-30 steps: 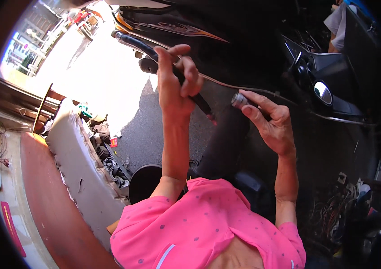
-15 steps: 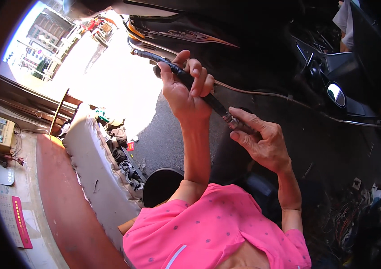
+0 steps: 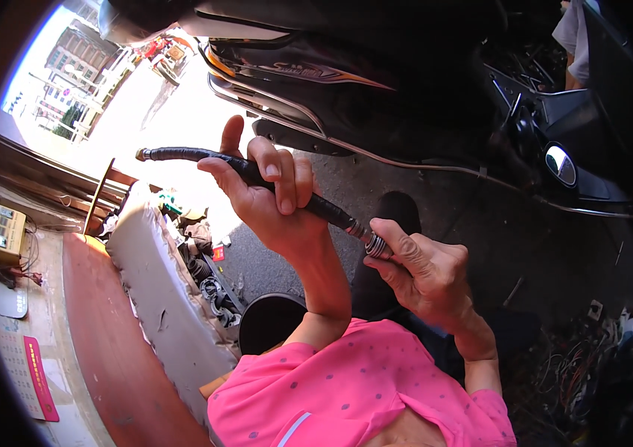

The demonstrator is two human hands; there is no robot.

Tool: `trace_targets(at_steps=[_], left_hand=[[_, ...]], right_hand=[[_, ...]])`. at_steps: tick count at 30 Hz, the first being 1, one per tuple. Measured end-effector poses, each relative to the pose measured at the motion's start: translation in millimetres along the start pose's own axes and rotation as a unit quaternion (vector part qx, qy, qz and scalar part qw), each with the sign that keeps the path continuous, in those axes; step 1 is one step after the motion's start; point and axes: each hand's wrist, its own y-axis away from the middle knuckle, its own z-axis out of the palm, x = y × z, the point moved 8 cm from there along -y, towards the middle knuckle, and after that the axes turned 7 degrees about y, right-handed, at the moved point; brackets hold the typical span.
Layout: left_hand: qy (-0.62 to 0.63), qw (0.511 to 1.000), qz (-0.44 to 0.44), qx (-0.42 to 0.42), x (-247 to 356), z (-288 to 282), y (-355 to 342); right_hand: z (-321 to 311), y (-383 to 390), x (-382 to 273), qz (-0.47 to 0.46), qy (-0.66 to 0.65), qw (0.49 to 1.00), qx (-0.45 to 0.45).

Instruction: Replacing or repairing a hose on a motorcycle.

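My left hand [image 3: 275, 194] grips a black, tape-wrapped hose [image 3: 335, 214] that runs diagonally across it, with some fingers curled over it and a finger pointing up behind. The hose bends toward the upper left and ends in a small metal fitting [image 3: 141, 155]. At the hose's lower right end, my right hand [image 3: 428, 279] pinches a ribbed metal coupling [image 3: 375, 243] between thumb and fingers, up against the hose end. My pink dotted shirt [image 3: 331, 380] fills the bottom of the view.
A black scooter [image 3: 421, 67] spans the top and right. A grey padded seat [image 3: 145, 283] and reddish board [image 3: 97, 320] lie left, beside oddments. A black round object [image 3: 264, 328] is near my left elbow. Cables [image 3: 570, 372] lie lower right. A person's arm [image 3: 572, 56] shows top right.
My left hand has moved down and swung the hose flatter, its far end now lower and further left. My right hand has brought the coupling down and onto the hose's end.
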Motion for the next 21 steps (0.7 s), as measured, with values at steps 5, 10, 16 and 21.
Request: trace_targets(at_steps=[5, 10, 16, 21], left_hand=[[0.033, 0.999, -0.020, -0.019, -4, 15, -2], [0.336, 0.913, -0.063, -0.222, 7, 76, 2], [0.467, 0.768, -0.013, -0.438, 47, 133, 26], [0.446, 0.807, -0.050, -0.383, 48, 143, 26]], right_hand=[[-7, -4, -10, 0.002, 0.038, 0.999, -0.008], [-14, 7, -24, 0.008, 0.000, 1.000, 0.013], [-22, 6, -74, -0.073, -0.031, 0.997, 0.010], [-25, -5, -81, -0.032, 0.031, 0.999, -0.021]])
